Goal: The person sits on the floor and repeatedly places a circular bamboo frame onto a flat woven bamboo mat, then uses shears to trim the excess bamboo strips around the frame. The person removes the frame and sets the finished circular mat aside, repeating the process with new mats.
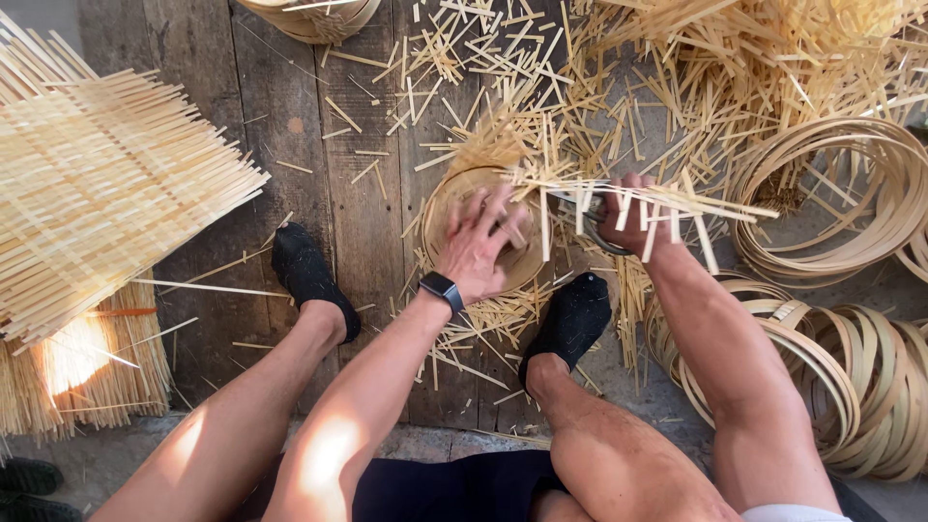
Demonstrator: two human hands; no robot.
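Observation:
A small round woven bamboo basket (454, 198) sits on the wooden floor between my feet, with loose strip ends sticking out of its rim to the right. My left hand (483, 242), a black watch on its wrist, lies spread inside the basket and presses on its woven bottom. My right hand (633, 217) is closed on metal scissors (594, 217) at the basket's right rim, under the protruding bamboo strip ends (657, 205). The blades are mostly hidden by the strips.
Cut bamboo offcuts (483, 87) litter the planks beyond the basket. Coiled bamboo hoops (851, 203) lie at the right, more hoops (870, 387) near my right arm. A flat woven bamboo mat (97, 184) and a bundle of thin sticks (77, 372) are at the left.

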